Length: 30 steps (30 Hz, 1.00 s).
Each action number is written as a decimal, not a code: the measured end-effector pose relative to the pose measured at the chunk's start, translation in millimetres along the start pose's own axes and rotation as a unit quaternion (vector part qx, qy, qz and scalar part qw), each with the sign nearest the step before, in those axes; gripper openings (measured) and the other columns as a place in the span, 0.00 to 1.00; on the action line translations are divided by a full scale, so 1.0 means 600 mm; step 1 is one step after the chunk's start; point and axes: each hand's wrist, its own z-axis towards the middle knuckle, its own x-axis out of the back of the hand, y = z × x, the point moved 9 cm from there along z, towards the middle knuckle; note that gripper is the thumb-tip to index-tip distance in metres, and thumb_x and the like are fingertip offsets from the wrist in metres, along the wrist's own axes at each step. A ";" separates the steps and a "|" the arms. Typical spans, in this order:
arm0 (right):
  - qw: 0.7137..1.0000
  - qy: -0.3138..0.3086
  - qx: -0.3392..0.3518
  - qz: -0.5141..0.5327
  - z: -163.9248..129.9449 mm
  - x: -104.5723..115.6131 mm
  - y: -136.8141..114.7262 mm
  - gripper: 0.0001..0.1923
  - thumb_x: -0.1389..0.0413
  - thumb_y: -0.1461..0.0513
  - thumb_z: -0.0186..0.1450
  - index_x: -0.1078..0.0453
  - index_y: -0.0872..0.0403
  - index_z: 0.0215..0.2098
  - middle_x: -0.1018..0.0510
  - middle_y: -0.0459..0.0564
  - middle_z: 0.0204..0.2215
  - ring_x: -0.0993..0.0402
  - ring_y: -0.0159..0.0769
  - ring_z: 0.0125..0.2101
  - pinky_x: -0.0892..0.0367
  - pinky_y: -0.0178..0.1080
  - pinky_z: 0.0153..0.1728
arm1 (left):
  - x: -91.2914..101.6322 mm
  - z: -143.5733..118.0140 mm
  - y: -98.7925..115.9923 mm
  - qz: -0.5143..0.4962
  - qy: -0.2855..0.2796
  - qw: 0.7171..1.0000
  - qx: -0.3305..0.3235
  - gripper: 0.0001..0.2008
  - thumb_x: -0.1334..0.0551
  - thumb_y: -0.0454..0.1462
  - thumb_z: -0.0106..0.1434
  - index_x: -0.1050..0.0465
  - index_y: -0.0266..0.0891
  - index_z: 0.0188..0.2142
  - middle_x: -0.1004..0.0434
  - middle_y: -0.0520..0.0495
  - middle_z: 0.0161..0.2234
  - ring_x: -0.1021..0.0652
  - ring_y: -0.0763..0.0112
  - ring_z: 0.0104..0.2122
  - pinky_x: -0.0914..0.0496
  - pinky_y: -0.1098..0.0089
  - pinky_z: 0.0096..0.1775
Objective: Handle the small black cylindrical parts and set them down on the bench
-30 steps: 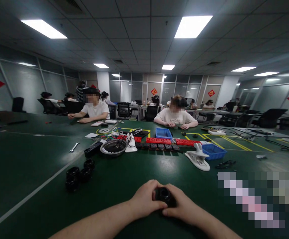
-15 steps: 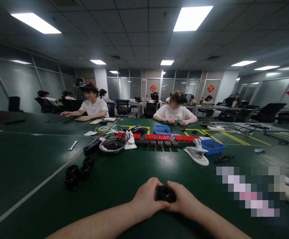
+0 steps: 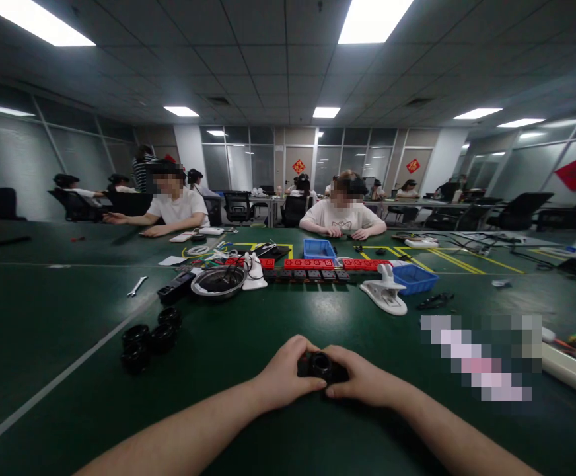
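Observation:
Both my hands meet on a small black round part (image 3: 320, 364) just above the green table (image 3: 248, 410). My left hand (image 3: 283, 373) grips its left side with thumb and fingers. My right hand (image 3: 362, 380) holds its right side. The part's open top faces up between my fingertips. A cluster of several similar black round parts (image 3: 149, 338) lies on the table to the left, well apart from my hands.
Farther back stand a metal bowl (image 3: 217, 281), a white clamp-like tool (image 3: 384, 294), two blue bins (image 3: 415, 277), red and black strips (image 3: 312, 264) and a wrench (image 3: 136, 286). Two seated people (image 3: 342, 215) work across the table. A white tube (image 3: 570, 370) lies at right.
My view has tilted up and slightly right, so everything sits lower-left in frame. Both hands keep hold of the black part, shifting their fingers a little around it.

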 end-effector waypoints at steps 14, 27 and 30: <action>0.993 0.072 -0.073 -0.052 0.001 0.005 0.033 0.20 0.36 0.57 0.41 0.40 0.56 0.26 0.36 0.40 0.23 0.41 0.28 0.25 0.48 0.29 0.21 | -0.014 0.004 -0.012 -0.042 -0.018 0.999 0.021 0.17 0.34 0.37 0.45 0.34 0.37 0.35 0.39 0.53 0.30 0.36 0.73 0.27 0.41 0.75 0.27; 0.997 0.037 0.021 -0.067 -0.005 0.009 -0.002 0.37 0.39 0.54 0.46 0.43 0.54 0.51 0.34 0.51 0.43 0.38 0.40 0.41 0.42 0.39 0.41 | -0.016 0.011 -0.020 -0.052 -0.012 0.998 0.024 0.16 0.36 0.36 0.48 0.35 0.38 0.37 0.40 0.54 0.29 0.36 0.75 0.24 0.41 0.76 0.25; 0.999 -0.031 0.030 -0.028 -0.006 0.008 0.001 0.23 0.41 0.61 0.51 0.37 0.54 0.45 0.33 0.48 0.39 0.36 0.37 0.39 0.40 0.37 0.39 | -0.017 0.014 -0.020 -0.088 -0.043 0.995 0.012 0.18 0.37 0.34 0.49 0.34 0.39 0.40 0.40 0.53 0.31 0.37 0.77 0.23 0.41 0.77 0.24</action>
